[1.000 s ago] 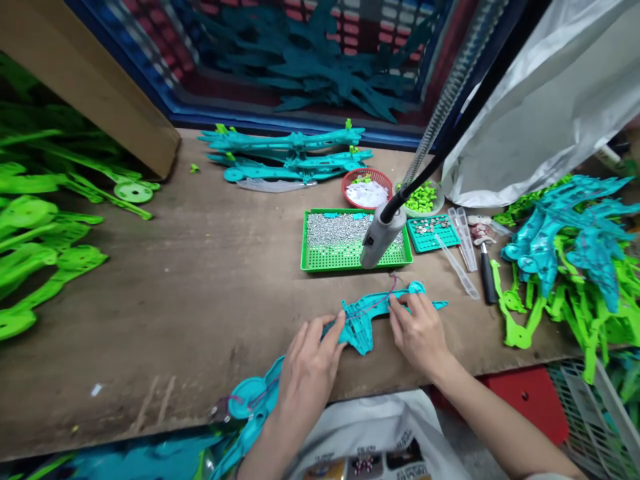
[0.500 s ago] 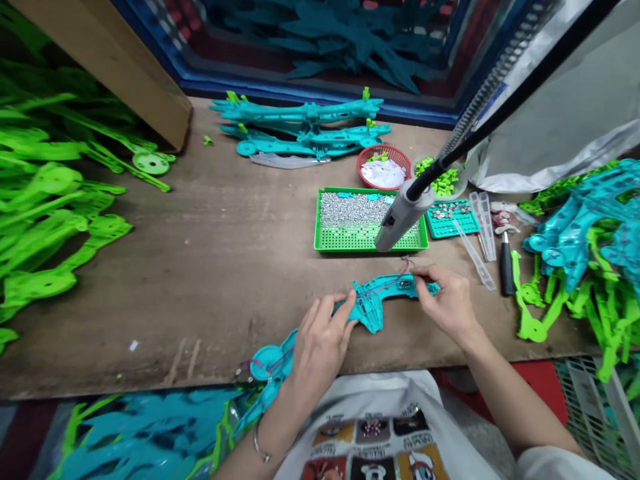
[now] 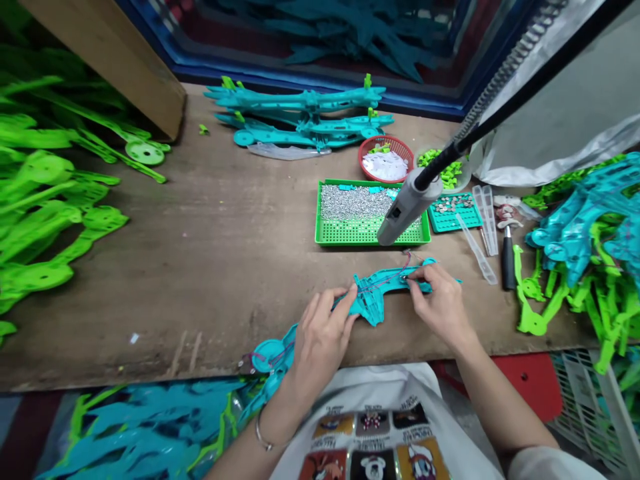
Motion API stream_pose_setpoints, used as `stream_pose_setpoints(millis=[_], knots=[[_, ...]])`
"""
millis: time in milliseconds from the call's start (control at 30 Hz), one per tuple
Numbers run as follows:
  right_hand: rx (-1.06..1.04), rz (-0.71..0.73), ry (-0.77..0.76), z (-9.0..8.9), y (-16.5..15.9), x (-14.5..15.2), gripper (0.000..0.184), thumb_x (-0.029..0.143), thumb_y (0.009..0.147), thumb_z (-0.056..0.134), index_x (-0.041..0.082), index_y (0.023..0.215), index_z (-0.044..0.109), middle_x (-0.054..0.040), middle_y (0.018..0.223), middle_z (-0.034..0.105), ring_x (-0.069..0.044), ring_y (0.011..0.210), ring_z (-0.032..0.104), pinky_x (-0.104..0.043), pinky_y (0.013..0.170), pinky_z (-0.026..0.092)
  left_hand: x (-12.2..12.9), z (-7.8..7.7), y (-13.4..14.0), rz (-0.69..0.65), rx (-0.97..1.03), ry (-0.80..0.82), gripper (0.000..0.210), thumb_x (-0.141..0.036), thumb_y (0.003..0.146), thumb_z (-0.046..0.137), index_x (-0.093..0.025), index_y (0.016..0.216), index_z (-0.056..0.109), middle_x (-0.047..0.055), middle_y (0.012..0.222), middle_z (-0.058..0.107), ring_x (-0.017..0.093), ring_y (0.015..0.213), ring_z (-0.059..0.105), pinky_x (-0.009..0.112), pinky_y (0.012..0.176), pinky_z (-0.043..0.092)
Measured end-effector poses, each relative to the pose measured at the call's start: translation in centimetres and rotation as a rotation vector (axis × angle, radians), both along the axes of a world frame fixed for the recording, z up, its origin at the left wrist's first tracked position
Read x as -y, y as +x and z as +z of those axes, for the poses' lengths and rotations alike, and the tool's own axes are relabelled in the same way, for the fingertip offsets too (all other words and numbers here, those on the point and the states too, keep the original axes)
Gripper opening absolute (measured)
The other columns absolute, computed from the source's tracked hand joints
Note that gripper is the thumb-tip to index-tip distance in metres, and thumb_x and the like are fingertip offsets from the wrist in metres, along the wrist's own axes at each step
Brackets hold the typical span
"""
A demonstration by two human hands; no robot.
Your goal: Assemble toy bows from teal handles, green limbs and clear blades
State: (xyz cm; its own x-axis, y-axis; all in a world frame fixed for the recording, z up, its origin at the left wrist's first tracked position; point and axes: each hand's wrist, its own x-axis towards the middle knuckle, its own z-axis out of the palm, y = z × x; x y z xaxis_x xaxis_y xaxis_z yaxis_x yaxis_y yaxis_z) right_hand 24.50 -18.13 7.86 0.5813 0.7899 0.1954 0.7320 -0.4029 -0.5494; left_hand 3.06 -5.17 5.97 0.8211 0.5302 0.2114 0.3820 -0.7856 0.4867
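A long turquoise plastic part [image 3: 370,307] lies at the table's front edge, with a thin reddish wire [image 3: 387,283] running along it. My left hand [image 3: 323,333] is closed around its middle, thumb and index finger pressing near the raised ribs. At the right end, my right hand [image 3: 440,297] is pinched over a recess where a small shiny piece [image 3: 404,277] shows; whatever is between the fingertips is too small to make out. The wire loops up above the part by that hand. On the left, the part's round disc [image 3: 269,355] sticks out past my wrist.
Behind the part stands a green tray [image 3: 345,237] of small metal pieces, with a grey screwdriver head [image 3: 407,207] hanging over it. A red basket [image 3: 373,141], a turquoise tray [image 3: 465,223] and a black-handled tool [image 3: 508,260] lie around. Green parts [image 3: 40,220] pile up left.
My right fingertips have shifted slightly left over the recess, and more of the part's right end shows. My left hand keeps its hold. The view has shifted a little.
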Motion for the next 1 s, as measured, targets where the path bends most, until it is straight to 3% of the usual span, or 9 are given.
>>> stream_pose_setpoints(millis=[100,233,300,400,533,633,733,900,1000], knots=[[0.022,0.050,-0.018,0.7,1.1,0.3,0.009,0.019,0.089,0.061,0.020,0.098,0.064,-0.0091,0.103,0.069,-0.026,0.100,0.065,-0.041,0.090,0.052,-0.3,-0.2,0.0,0.031,0.019,-0.004,0.048,-0.021,0.096,0.062,-0.022,0.143,0.052,0.010,0.115,0.063,0.026,0.105,0.061,0.040,0.093,0.053],[0.106,0.087,-0.022,1.1,2.9,1.0,0.044,0.022,0.084,0.069,0.021,0.127,0.058,-0.0123,0.131,0.064,-0.032,0.121,0.059,-0.052,0.104,0.045,-1.5,0.1,0.4,0.078,0.039,0.089,0.044,-0.021,0.097,0.062,-0.021,0.140,0.053,0.010,0.113,0.064,0.024,0.102,0.064,0.035,0.089,0.053],[0.121,0.099,0.039,0.7,3.1,1.3,0.048,0.022,0.086,0.069,0.023,0.132,0.055,-0.0114,0.131,0.063,-0.031,0.123,0.059,-0.052,0.105,0.044,-2.2,0.6,0.9,0.088,0.040,0.189,0.035,-0.022,0.097,0.062,-0.021,0.131,0.058,0.009,0.109,0.065,0.022,0.093,0.065,0.032,0.080,0.052],[0.202,-0.030,0.192,-0.7,1.8,1.8,0.026,0.022,0.087,0.068,0.021,0.112,0.060,-0.0094,0.109,0.066,-0.027,0.107,0.062,-0.046,0.095,0.051,-3.0,1.5,1.9,0.111,0.031,0.395,0.008,-0.021,0.098,0.060,-0.020,0.105,0.065,0.006,0.096,0.067,0.019,0.076,0.062,0.032,0.069,0.045],[0.221,-0.086,0.194,-3.5,-1.4,3.0,0.013,0.023,0.087,0.070,0.023,0.088,0.057,-0.0063,0.091,0.061,-0.024,0.088,0.061,-0.038,0.079,0.053,-2.7,1.3,2.7,0.064,-0.039,0.555,0.017,-0.013,0.101,0.050,-0.020,0.093,0.064,0.008,0.107,0.071,0.019,0.079,0.062,0.035,0.073,0.044],[0.144,-0.098,0.072,-4.9,-3.1,4.2,0.015,0.031,0.089,0.070,0.020,0.093,0.059,-0.0093,0.095,0.061,-0.025,0.092,0.061,-0.041,0.081,0.054,-1.8,0.1,2.6,-0.065,-0.226,0.543,0.031,-0.015,0.102,0.047,-0.019,0.130,0.060,0.013,0.122,0.068,0.023,0.087,0.063,0.038,0.073,0.046],[0.105,-0.152,0.008,-5.4,-3.5,5.1,0.023,0.036,0.089,0.070,0.019,0.100,0.060,-0.0098,0.096,0.061,-0.027,0.093,0.060,-0.046,0.084,0.053,-1.4,-0.7,2.4,-0.142,-0.334,0.486,0.047,-0.014,0.102,0.046,-0.020,0.148,0.047,0.011,0.106,0.068,0.024,0.086,0.063,0.036,0.067,0.046],[-0.036,-0.211,0.051,-5.6,-3.1,6.1,0.038,0.033,0.085,0.072,0.019,0.117,0.056,-0.0069,0.098,0.062,-0.022,0.082,0.063,-0.040,0.076,0.057,-3.2,1.7,2.7,-0.141,-0.302,0.288,0.039,-0.011,0.101,0.046,-0.026,0.134,0.060,0.009,0.108,0.063,0.021,0.090,0.062,0.028,0.065,0.046],[-0.048,-0.160,0.120,-5.7,-3.6,6.4,0.027,0.024,0.087,0.070,0.021,0.111,0.059,-0.0055,0.095,0.065,-0.022,0.084,0.066,-0.039,0.078,0.058,-4.6,4.0,3.1,-0.179,-0.315,0.169,0.035,-0.009,0.097,0.048,-0.025,0.121,0.067,0.007,0.103,0.063,0.019,0.087,0.062,0.026,0.063,0.045]])
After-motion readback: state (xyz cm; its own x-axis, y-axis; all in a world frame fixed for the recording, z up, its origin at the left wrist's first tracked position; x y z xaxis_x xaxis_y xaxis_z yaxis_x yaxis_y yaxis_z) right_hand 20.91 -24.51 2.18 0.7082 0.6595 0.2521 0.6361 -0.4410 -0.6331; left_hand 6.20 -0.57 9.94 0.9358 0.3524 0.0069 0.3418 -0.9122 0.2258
